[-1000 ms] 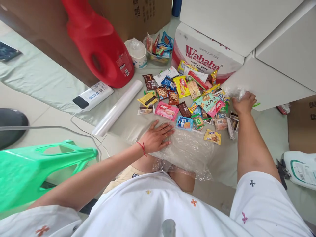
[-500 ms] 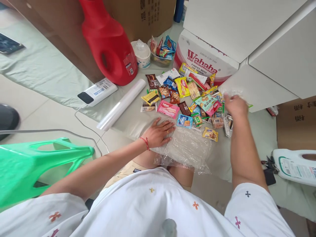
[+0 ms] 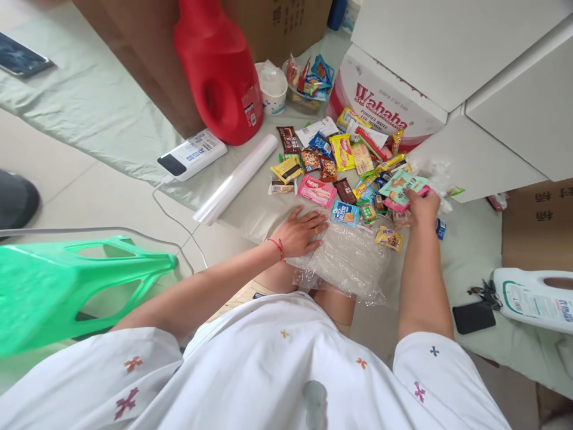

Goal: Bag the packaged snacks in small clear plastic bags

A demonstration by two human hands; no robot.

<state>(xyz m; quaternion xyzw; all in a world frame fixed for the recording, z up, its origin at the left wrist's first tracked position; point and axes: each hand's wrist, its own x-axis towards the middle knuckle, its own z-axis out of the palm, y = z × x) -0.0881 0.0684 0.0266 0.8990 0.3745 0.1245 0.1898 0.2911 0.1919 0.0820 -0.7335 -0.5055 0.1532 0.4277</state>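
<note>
Head view: my left hand [image 3: 302, 233] lies flat, fingers slightly spread, on a wrinkled, glossy clear plastic bag [image 3: 353, 260] across the near edge of a pale green cloth [image 3: 478, 239]. My right hand [image 3: 424, 209], fingers drawn together, pinches a flat, mint-green packet [image 3: 400, 184] at the right side of a loose heap; a pink wrapper shows against it, and I cannot tell whether I grip that too. Crumpled, see-through plastic [image 3: 432, 169] puffs up just behind. The heap is small, shiny snack packets [image 3: 342, 152], mostly rectangular with crimped ends. Left of them lies a smooth film roll [image 3: 237, 179]; beyond stand a rounded red plastic jug [image 3: 224, 89], a paper cup [image 3: 274, 101] and a printed cardboard carton [image 3: 380, 98].
</note>
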